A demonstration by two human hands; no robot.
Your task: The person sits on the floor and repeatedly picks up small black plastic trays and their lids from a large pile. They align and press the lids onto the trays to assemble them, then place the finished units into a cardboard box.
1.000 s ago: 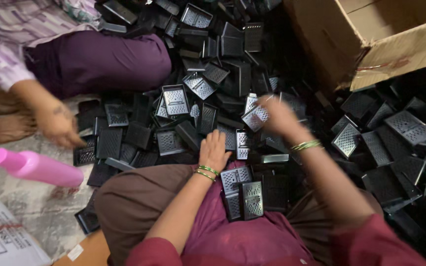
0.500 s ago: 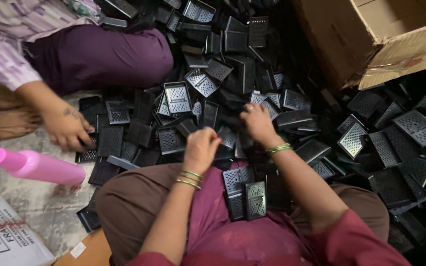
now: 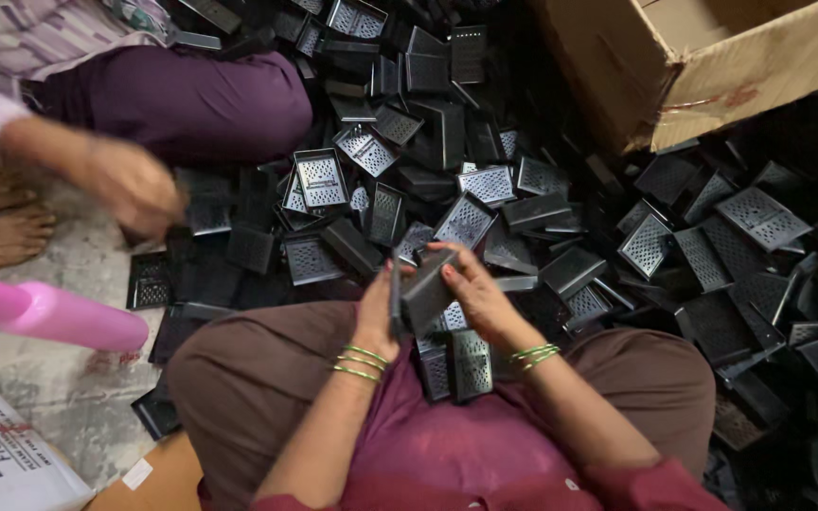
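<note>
Everywhere on the floor, black perforated trays (image 3: 466,222) lay heaped beside a cardboard box (image 3: 712,66). Over the lap, the left hand (image 3: 378,308) and right hand (image 3: 471,289) were both clamped on one black tray piece (image 3: 425,295), perhaps two nested. It could slip into the heap if either grip loosened.

Black tray (image 3: 425,295) gripped betw. both hands: matt plastic, smooth. Trays just below the grip, on the lap (image 3: 471,364): perforated metal inserts w/ dull grey sheen, dark plastic frames. Pile beyond the grip (image 3: 485,185): same plastic & metal mix. Bangles (image 3: 357,361) on wrist: thin, glossy green. Carton (image 3: 712,66), far right of grip: rough brown cardboard. Bottle (image 3: 49,312), far left: smooth pink plastic.
</note>
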